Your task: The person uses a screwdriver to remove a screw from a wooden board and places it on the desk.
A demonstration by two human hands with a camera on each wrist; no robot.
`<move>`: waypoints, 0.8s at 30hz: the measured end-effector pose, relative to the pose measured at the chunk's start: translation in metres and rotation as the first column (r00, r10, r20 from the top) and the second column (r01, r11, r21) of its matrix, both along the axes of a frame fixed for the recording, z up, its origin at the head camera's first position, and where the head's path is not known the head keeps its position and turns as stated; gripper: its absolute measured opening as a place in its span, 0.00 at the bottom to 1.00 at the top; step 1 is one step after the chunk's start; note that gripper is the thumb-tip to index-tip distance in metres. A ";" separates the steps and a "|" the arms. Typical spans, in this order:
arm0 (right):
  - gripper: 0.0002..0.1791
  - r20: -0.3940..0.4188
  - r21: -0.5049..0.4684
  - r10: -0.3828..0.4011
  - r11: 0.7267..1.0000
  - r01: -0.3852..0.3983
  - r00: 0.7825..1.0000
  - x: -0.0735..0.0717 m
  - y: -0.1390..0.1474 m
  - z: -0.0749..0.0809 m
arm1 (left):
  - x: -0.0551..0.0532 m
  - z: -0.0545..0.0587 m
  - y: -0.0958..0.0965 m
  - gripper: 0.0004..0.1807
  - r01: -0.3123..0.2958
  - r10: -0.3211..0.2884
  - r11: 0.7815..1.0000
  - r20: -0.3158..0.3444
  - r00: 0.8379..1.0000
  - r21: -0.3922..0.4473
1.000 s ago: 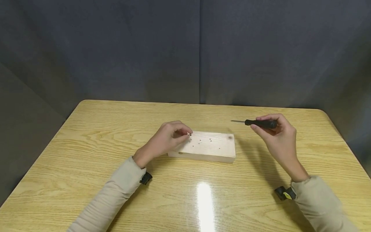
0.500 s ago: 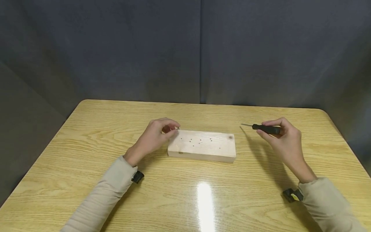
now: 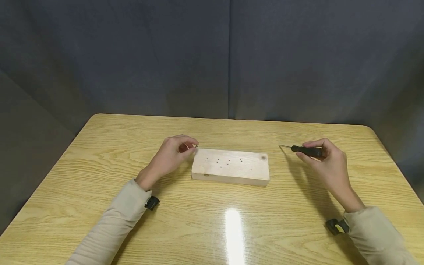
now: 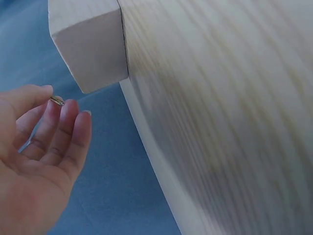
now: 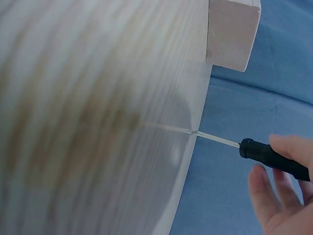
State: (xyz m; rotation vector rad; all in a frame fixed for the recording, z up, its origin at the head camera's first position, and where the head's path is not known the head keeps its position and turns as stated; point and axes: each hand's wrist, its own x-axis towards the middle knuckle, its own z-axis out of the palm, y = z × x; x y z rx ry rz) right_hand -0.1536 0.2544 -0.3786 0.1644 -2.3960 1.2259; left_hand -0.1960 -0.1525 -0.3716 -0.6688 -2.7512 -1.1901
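Note:
Between thumb and fingertips my left hand (image 3: 169,154) pinches a small brass-coloured screw (image 4: 57,101), seen best in the left wrist view. That hand is just off the far left corner of a pale wooden block (image 3: 236,172). Several small dark holes or screw heads dot the block's top; which they are is too small to tell. On the right, my right hand (image 3: 332,169) holds a screwdriver (image 5: 269,155) by its black handle. The thin metal shaft points left, and its tip meets its reflection at the table surface in the right wrist view.
The block lies flat near the middle of a wood-grain table (image 3: 185,228) with rounded far corners. A dark grey-blue curtain (image 3: 149,66) hangs behind the table's far edge.
My left hand has moved left from above the block to beyond its corner, still pinching the screw. The right hand has shifted right and slightly nearer with the screwdriver, its tip lower.

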 end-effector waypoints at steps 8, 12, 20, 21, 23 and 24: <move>0.13 0.045 0.144 -0.080 0.987 0.073 0.996 0.004 0.012 -0.001 | -0.003 -0.003 -0.008 0.11 -0.020 0.020 1.000 0.024 1.000 -0.020; 0.11 0.041 0.196 -0.079 0.978 0.069 0.996 0.006 0.017 -0.002 | -0.004 -0.002 -0.011 0.12 -0.023 0.024 0.999 0.018 1.000 -0.023; 0.10 0.150 0.248 -0.076 0.968 0.037 0.986 0.010 0.028 -0.002 | -0.010 -0.003 -0.017 0.13 -0.019 0.020 1.000 0.032 0.999 -0.024; 0.10 0.164 0.254 -0.077 0.967 0.033 0.984 0.010 0.029 -0.002 | -0.011 -0.003 -0.017 0.13 -0.022 0.023 0.999 0.035 0.999 -0.025; 0.10 0.179 0.270 -0.079 0.962 0.028 0.981 0.009 0.030 -0.001 | -0.013 -0.004 -0.019 0.13 -0.027 0.028 0.999 0.033 0.999 -0.028; 0.10 0.182 0.280 -0.078 0.960 0.024 0.980 0.009 0.031 -0.001 | -0.014 -0.004 -0.019 0.13 -0.030 0.031 0.999 0.032 0.999 -0.030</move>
